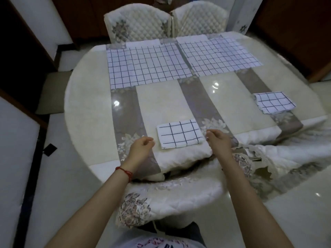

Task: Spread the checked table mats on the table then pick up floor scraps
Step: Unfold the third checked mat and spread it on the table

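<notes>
Two white checked mats lie spread flat at the far side of the table [86,108]: the left spread mat [146,66] and the right spread mat [245,55]. A folded checked mat [180,134] lies at the near edge. My left hand [142,147] hovers just left of it and my right hand [218,140] just right of it. Both hands are loosely curled, hold nothing and do not touch the mat. A small stack of folded checked mats [275,102] sits at the right.
The table carries a cream and grey floral cloth under a glossy cover. Two quilted chairs [138,24] stand at the far side, and another chair back [161,199] is right below my arms. A dark object [49,149] lies on the pale tiled floor at left.
</notes>
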The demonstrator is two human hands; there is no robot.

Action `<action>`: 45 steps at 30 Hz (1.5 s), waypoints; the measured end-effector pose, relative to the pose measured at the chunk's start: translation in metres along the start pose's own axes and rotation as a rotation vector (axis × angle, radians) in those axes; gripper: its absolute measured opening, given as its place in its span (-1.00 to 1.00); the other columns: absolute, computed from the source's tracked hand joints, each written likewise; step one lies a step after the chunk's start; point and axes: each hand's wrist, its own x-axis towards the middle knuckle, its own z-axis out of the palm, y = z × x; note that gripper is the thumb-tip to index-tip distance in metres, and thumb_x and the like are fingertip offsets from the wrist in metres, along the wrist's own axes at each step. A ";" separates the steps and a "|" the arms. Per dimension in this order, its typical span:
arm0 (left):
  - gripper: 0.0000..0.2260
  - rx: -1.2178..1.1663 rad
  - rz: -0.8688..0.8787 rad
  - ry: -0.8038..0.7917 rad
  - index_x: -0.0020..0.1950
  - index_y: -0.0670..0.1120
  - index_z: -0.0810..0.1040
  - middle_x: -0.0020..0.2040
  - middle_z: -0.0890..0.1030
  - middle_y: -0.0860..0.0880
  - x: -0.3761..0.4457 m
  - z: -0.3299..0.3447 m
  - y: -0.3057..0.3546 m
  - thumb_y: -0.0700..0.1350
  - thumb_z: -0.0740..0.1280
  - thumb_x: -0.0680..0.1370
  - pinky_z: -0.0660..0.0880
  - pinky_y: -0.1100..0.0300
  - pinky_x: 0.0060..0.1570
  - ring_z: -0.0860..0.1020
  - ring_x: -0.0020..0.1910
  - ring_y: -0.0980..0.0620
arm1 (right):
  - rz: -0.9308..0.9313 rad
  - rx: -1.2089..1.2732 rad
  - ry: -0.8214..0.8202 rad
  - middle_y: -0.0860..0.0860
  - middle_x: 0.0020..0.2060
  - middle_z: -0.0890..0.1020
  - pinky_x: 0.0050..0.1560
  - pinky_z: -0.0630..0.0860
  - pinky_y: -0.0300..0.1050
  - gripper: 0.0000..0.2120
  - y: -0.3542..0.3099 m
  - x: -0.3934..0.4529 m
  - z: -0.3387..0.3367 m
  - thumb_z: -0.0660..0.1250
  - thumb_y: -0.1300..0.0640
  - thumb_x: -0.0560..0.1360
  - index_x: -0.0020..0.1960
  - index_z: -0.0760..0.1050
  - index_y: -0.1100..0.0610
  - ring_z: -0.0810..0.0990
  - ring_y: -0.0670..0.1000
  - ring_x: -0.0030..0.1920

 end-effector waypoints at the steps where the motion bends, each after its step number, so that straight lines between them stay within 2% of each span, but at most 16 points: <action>1: -0.73 0.008 -0.037 0.016 0.22 -0.19 0.50 0.21 0.55 -0.17 0.006 0.006 0.001 -0.13 0.26 0.54 0.40 0.11 0.17 0.50 0.17 -0.09 | 0.019 -0.042 -0.020 0.08 -0.16 0.59 0.09 0.45 -0.01 -0.91 0.003 0.014 0.000 0.24 0.16 0.51 -0.11 0.52 0.09 0.55 0.10 -0.02; 5: -0.59 -0.008 -0.227 0.080 0.35 -0.22 0.36 0.30 0.47 -0.21 0.029 0.033 0.007 -0.10 0.27 0.54 0.38 0.05 0.30 0.46 0.27 -0.16 | 0.109 -0.217 -0.162 0.11 0.00 0.57 0.12 0.40 -0.07 -0.71 0.012 0.059 0.004 0.24 0.11 0.50 0.17 0.50 0.20 0.52 0.18 0.17; 7: -0.55 -0.040 -0.305 0.128 0.38 -0.24 0.32 0.36 0.41 -0.23 0.037 0.046 0.010 -0.11 0.28 0.53 0.34 0.06 0.33 0.41 0.32 -0.16 | 0.146 -0.280 -0.224 0.15 0.17 0.55 0.17 0.39 -0.08 -0.65 0.015 0.074 0.008 0.26 0.11 0.50 0.25 0.45 0.19 0.49 0.18 0.22; 13: -0.54 -0.069 -0.394 0.290 0.36 -0.24 0.33 0.32 0.45 -0.21 0.045 0.072 0.018 -0.12 0.31 0.51 0.37 0.10 0.23 0.43 0.29 -0.16 | 0.186 -0.364 -0.345 0.20 0.30 0.46 0.23 0.37 -0.05 -0.56 0.018 0.090 0.020 0.26 0.17 0.50 0.34 0.33 0.27 0.43 0.19 0.28; 16: -0.67 -0.065 -0.381 0.293 0.20 -0.24 0.47 0.17 0.57 -0.21 0.048 0.076 0.018 -0.17 0.33 0.47 0.44 0.14 0.02 0.53 0.13 -0.16 | 0.199 -0.362 -0.353 0.27 0.22 0.52 0.19 0.43 -0.01 -0.62 0.017 0.092 0.027 0.29 0.21 0.47 0.25 0.43 0.35 0.48 0.23 0.23; 19: -0.93 -0.121 -0.375 0.306 -0.12 -0.20 0.58 -0.14 0.63 -0.15 0.046 0.076 0.019 -0.24 0.34 0.42 0.44 0.16 -0.13 0.56 -0.09 -0.12 | 0.198 -0.325 -0.351 0.25 0.12 0.59 -0.05 0.43 -0.13 -0.71 0.013 0.089 0.028 0.30 0.23 0.47 0.16 0.49 0.32 0.55 0.18 0.06; 21: -0.84 -0.173 -0.369 0.330 -0.35 -0.09 0.51 -0.34 0.55 -0.06 0.043 0.073 0.020 -0.27 0.35 0.41 0.45 0.12 -0.17 0.53 -0.19 -0.09 | 0.182 -0.281 -0.353 0.20 0.08 0.60 -0.10 0.34 -0.21 -0.73 0.010 0.087 0.029 0.33 0.20 0.46 0.13 0.51 0.26 0.55 0.14 0.01; 24: -0.81 -0.238 -0.320 0.360 -0.36 -0.07 0.51 -0.36 0.54 -0.09 0.041 0.062 0.025 -0.27 0.37 0.42 0.47 0.05 -0.18 0.51 -0.27 -0.09 | 0.130 -0.241 -0.328 0.16 0.00 0.63 -0.09 0.38 -0.19 -0.78 0.000 0.085 0.030 0.37 0.18 0.43 0.04 0.55 0.24 0.58 0.13 -0.02; 26: -0.87 -0.280 -0.273 0.422 -0.30 -0.13 0.51 -0.27 0.57 -0.17 0.042 0.050 0.031 -0.26 0.39 0.43 0.51 0.02 -0.18 0.52 -0.27 -0.09 | 0.081 -0.209 -0.315 0.12 -0.09 0.64 -0.09 0.45 -0.15 -0.82 -0.014 0.083 0.030 0.38 0.18 0.42 -0.01 0.56 0.22 0.61 0.14 -0.08; 28: -0.94 -0.314 -0.245 0.463 -0.15 -0.19 0.53 -0.12 0.60 -0.21 0.040 0.037 0.037 -0.26 0.39 0.43 0.53 0.01 -0.16 0.54 -0.19 -0.10 | 0.022 -0.165 -0.314 0.07 -0.22 0.61 -0.20 0.45 -0.16 -0.90 -0.029 0.080 0.032 0.38 0.19 0.41 -0.09 0.56 0.18 0.62 0.03 -0.24; 30: -0.78 -0.326 -0.216 0.470 0.06 -0.24 0.51 0.03 0.60 -0.24 0.036 0.025 0.042 -0.26 0.38 0.43 0.54 -0.03 -0.06 0.56 -0.10 -0.13 | -0.037 -0.115 -0.329 0.03 -0.34 0.57 -0.33 0.41 -0.22 -0.94 -0.046 0.074 0.035 0.37 0.21 0.41 -0.23 0.51 0.12 0.54 -0.18 -0.51; 32: -0.64 -0.225 -0.173 0.488 0.21 -0.21 0.45 0.18 0.54 -0.22 0.030 0.016 0.047 -0.24 0.38 0.43 0.51 0.00 0.09 0.54 0.06 -0.16 | -0.073 -0.077 -0.347 0.00 -0.39 0.56 -0.37 0.40 -0.23 -0.85 -0.063 0.067 0.039 0.37 0.21 0.41 -0.31 0.48 0.07 0.47 -0.22 -0.62; 34: -0.54 -0.042 -0.103 0.500 0.30 -0.16 0.41 0.29 0.44 -0.17 0.021 0.011 0.059 -0.21 0.40 0.42 0.40 0.09 0.19 0.45 0.23 -0.15 | -0.103 -0.053 -0.370 -0.02 -0.43 0.56 -0.38 0.39 -0.24 -0.84 -0.080 0.059 0.043 0.38 0.20 0.40 -0.34 0.48 0.07 0.49 -0.18 -0.60; 36: -0.54 0.008 0.022 0.412 0.30 -0.09 0.42 0.25 0.39 -0.06 0.009 0.009 0.075 -0.17 0.41 0.42 0.32 0.16 0.23 0.39 0.29 -0.06 | -0.128 -0.027 -0.388 -0.01 -0.45 0.57 -0.34 0.40 -0.22 -0.84 -0.095 0.051 0.048 0.40 0.20 0.38 -0.35 0.51 0.08 0.54 -0.07 -0.48; 40: -0.53 0.029 0.255 0.234 0.29 0.00 0.42 0.16 0.34 0.15 -0.015 0.013 0.095 -0.05 0.45 0.40 0.23 0.32 0.19 0.34 0.21 0.19 | -0.163 0.019 -0.403 -0.01 -0.44 0.58 -0.29 0.44 -0.16 -0.83 -0.115 0.036 0.054 0.41 0.21 0.36 -0.38 0.52 0.07 0.54 -0.01 -0.40; 45: -0.68 0.096 0.395 0.350 0.19 -0.04 0.51 0.07 0.44 0.14 -0.015 0.012 0.095 -0.08 0.40 0.45 0.36 0.29 0.11 0.44 0.08 0.18 | -0.215 0.042 -0.422 0.01 -0.43 0.59 -0.27 0.46 -0.14 -0.88 -0.125 0.017 0.051 0.39 0.23 0.36 -0.34 0.53 0.12 0.53 -0.05 -0.48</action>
